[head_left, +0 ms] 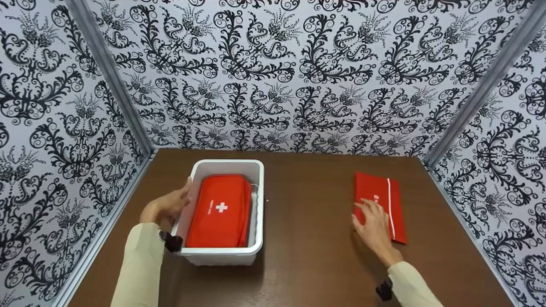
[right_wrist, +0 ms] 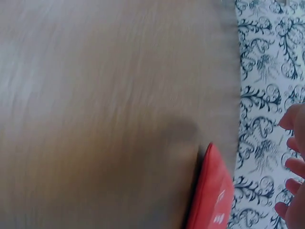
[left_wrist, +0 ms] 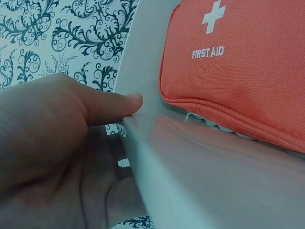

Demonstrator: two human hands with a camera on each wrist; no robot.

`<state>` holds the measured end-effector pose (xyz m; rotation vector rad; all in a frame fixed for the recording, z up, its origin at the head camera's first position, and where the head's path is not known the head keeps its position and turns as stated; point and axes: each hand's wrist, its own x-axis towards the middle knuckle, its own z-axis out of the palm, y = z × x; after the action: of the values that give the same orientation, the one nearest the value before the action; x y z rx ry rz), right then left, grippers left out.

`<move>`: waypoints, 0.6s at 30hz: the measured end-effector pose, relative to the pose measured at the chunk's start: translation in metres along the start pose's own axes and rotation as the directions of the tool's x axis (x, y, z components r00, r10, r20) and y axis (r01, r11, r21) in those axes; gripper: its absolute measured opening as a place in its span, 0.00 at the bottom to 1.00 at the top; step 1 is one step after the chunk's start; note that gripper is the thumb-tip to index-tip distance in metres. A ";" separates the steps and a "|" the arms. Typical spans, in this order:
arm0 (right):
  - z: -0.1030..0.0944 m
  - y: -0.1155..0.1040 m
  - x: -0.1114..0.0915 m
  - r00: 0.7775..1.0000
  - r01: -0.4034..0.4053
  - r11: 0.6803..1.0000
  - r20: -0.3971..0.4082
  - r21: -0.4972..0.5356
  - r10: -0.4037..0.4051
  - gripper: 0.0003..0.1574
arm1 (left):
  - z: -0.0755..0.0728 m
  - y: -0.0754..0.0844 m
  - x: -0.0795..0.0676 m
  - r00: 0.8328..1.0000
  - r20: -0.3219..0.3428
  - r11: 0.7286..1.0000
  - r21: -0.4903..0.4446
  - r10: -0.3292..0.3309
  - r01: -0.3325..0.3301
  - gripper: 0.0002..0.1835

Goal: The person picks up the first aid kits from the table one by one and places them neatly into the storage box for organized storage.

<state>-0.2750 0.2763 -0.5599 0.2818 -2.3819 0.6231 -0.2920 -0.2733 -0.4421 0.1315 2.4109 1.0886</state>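
A white plastic bin [head_left: 226, 252] stands left of centre on the table. Inside it lies a red first aid pouch [head_left: 218, 226] with a white cross, its lettering legible in the left wrist view. My left hand [head_left: 169, 205] grips the bin's left wall, thumb [left_wrist: 125, 106] over the rim and fingers outside. On the right, a flat red pouch [head_left: 396, 213] with a white stripe lies on the table. Over its left part is my right hand [head_left: 373, 226], fingers spread and loosely bent; in the right wrist view the fingers [right_wrist: 296, 164] hold nothing.
The brown wooden table [head_left: 307, 213] extends between the bin and the striped pouch. Patterned panels [head_left: 273, 85] enclose it at the back and both sides, with grey metal posts [head_left: 482, 72] at the corners. Something metallic [head_left: 254, 200] shows beside the first aid pouch in the bin.
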 end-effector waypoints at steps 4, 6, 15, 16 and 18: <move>-0.007 0.011 -0.004 0.998 -0.053 0.999 0.027 -0.003 0.053 0.22 | 0.000 -0.001 0.001 1.000 0.004 1.000 -0.004 0.001 -0.001 0.42; -0.010 0.016 -0.007 0.996 -0.078 0.997 0.041 -0.010 0.078 0.23 | 0.000 -0.001 0.001 1.000 0.000 1.000 0.001 0.004 -0.004 0.43; -0.023 0.036 -0.019 0.961 -0.241 0.970 0.128 -0.034 0.244 0.22 | -0.001 -0.001 0.000 1.000 -0.007 1.000 0.002 0.013 -0.013 0.40; -0.024 0.038 -0.020 0.955 -0.261 0.965 0.136 -0.035 0.264 0.22 | -0.001 -0.001 0.000 1.000 -0.004 1.000 0.002 0.015 -0.015 0.41; -0.026 0.042 -0.022 0.942 -0.298 0.954 0.150 -0.042 0.301 0.23 | -0.001 0.000 0.000 0.999 0.006 0.997 0.068 0.047 -0.047 0.43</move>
<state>-0.2588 0.3265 -0.5717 -0.0466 -2.6044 0.7399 -0.2921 -0.2743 -0.4414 0.2137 2.4536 1.0255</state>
